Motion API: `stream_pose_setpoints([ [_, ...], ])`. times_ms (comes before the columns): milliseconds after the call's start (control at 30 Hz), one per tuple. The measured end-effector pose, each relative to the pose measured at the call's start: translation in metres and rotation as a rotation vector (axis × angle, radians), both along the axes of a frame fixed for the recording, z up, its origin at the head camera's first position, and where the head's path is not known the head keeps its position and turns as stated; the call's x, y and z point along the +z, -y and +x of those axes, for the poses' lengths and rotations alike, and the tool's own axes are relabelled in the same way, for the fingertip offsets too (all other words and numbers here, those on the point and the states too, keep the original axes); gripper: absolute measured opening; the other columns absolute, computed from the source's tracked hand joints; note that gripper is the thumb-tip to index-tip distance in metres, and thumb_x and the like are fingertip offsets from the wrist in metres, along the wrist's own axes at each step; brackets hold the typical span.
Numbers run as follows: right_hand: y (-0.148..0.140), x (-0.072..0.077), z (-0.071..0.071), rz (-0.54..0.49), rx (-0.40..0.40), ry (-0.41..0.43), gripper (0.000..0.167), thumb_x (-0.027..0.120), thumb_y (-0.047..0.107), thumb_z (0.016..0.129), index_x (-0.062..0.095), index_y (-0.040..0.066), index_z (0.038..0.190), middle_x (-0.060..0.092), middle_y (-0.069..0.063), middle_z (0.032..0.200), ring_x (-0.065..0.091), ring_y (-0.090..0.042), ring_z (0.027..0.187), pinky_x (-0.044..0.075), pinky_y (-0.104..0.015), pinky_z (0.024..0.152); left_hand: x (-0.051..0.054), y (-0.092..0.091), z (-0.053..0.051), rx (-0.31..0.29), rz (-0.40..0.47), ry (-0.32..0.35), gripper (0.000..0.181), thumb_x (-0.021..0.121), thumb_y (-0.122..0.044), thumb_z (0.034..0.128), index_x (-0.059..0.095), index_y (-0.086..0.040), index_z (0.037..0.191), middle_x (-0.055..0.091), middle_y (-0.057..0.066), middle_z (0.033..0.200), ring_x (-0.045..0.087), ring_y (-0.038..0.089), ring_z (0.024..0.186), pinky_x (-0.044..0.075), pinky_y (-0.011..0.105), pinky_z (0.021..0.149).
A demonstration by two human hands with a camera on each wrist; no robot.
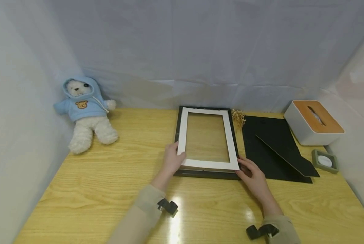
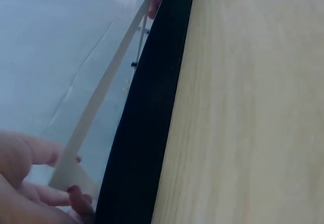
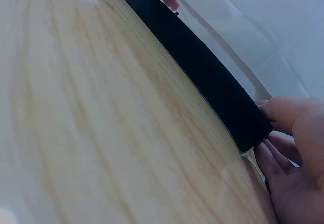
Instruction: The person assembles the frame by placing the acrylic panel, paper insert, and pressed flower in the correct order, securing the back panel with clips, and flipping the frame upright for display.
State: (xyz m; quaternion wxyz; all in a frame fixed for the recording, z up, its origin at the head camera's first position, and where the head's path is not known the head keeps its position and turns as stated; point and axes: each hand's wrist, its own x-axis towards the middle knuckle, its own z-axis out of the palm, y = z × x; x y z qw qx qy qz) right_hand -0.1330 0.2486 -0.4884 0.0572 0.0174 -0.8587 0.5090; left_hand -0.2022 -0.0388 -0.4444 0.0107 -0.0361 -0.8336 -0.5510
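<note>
A black picture frame (image 1: pixel 209 175) lies on the table, its inside facing up. Over its opening is a white mat board (image 1: pixel 210 164) with a rectangular window, raised at the near side. My left hand (image 1: pixel 172 159) pinches the mat's near left corner, clear of the frame's edge in the left wrist view. At the near right corner, my right hand (image 1: pixel 254 178) grips the frame, with its fingers along the side. A fingertip there meets the mat's corner in the right wrist view. Some fingertips are hidden.
To the right lie a black backing board (image 1: pixel 262 135) with its stand folded out and dried flowers (image 1: pixel 238 118). Beyond are a tissue box (image 1: pixel 304 127) and a small green tray (image 1: pixel 315 158) holding a white disc. A plush bear (image 1: pixel 87 110) leans at back left.
</note>
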Motion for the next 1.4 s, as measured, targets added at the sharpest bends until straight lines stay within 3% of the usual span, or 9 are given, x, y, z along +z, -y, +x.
stream_pose_setpoints([
  [100,0.0,0.001,0.001,0.005,-0.001,0.005,0.041,0.066,0.013,0.091,0.057,0.001,0.13,0.044,-0.014,0.142,0.045,-0.027,0.126,0.046,-0.03,0.098,0.001,0.002,-0.001,-0.03,-0.058,0.031,0.047,0.061,0.003,0.0816,0.053,0.012,0.127,0.047,0.024,0.107,0.047,0.03,0.093,0.052,0.038,0.073],
  [300,0.0,0.002,0.002,0.005,0.001,0.011,0.042,0.066,0.015,0.091,0.057,0.002,0.13,0.043,-0.014,0.143,0.044,-0.027,0.126,0.045,-0.032,0.098,0.003,0.004,-0.002,-0.057,-0.191,0.08,0.061,0.065,-0.004,0.0844,0.039,0.015,0.136,0.04,0.03,0.124,0.045,0.039,0.113,0.044,0.047,0.099],
  [500,-0.001,0.0,0.001,-0.003,0.007,0.007,0.041,0.066,0.013,0.091,0.058,0.003,0.13,0.043,-0.014,0.143,0.044,-0.026,0.126,0.044,-0.019,0.096,0.004,0.005,-0.004,-0.066,-0.217,0.096,0.063,0.067,-0.004,0.0836,0.038,0.017,0.135,0.039,0.03,0.124,0.044,0.037,0.111,0.044,0.046,0.097],
  [633,-0.001,0.0,0.001,0.001,0.01,-0.005,0.04,0.065,0.013,0.091,0.058,0.002,0.129,0.044,-0.014,0.142,0.044,-0.028,0.127,0.04,-0.008,0.092,0.0,0.009,-0.006,-0.056,-0.152,0.096,0.057,0.066,-0.001,0.0828,0.044,0.013,0.134,0.044,0.025,0.118,0.048,0.028,0.095,0.051,0.037,0.079],
  [767,-0.002,0.0,0.002,0.037,0.015,-0.013,0.037,0.06,0.016,0.095,0.058,0.004,0.13,0.043,-0.014,0.143,0.042,-0.03,0.128,0.034,-0.002,0.09,-0.004,0.013,-0.005,-0.014,-0.036,0.063,0.047,0.063,0.004,0.0821,0.052,0.01,0.128,0.051,0.019,0.107,0.047,0.022,0.084,0.046,0.028,0.068],
  [900,-0.002,0.0,0.002,0.042,0.024,-0.019,0.037,0.057,0.019,0.097,0.057,0.005,0.131,0.042,-0.014,0.144,0.042,-0.03,0.129,0.032,0.0,0.089,-0.006,0.018,-0.001,0.05,0.072,0.035,0.043,0.062,0.008,0.0806,0.056,0.008,0.124,0.055,0.019,0.107,0.051,0.027,0.092,0.049,0.033,0.08],
  [1033,-0.003,-0.001,0.002,0.037,0.02,-0.028,0.036,0.057,0.019,0.097,0.058,0.005,0.13,0.043,-0.014,0.143,0.044,-0.03,0.127,0.033,0.0,0.088,-0.01,0.022,0.002,0.09,0.157,0.08,0.046,0.061,0.007,0.0829,0.053,0.005,0.128,0.054,0.021,0.122,0.051,0.034,0.111,0.046,0.041,0.098],
  [1200,-0.003,-0.001,0.001,0.045,0.013,-0.022,0.037,0.058,0.021,0.097,0.058,0.006,0.13,0.043,-0.013,0.143,0.045,-0.029,0.126,0.033,0.0,0.088,-0.012,0.027,0.004,0.073,0.242,0.171,0.056,0.06,0.005,0.0857,0.041,0.004,0.139,0.045,0.023,0.139,0.041,0.036,0.13,0.036,0.041,0.108],
  [1400,-0.003,0.0,0.001,0.038,0.013,-0.027,0.037,0.059,0.02,0.096,0.058,0.005,0.13,0.044,-0.014,0.143,0.045,-0.029,0.126,0.033,0.0,0.089,-0.02,0.031,0.007,0.021,0.303,0.242,0.063,0.06,0.005,0.0843,0.036,0.004,0.142,0.038,0.022,0.145,0.036,0.033,0.134,0.032,0.038,0.11],
])
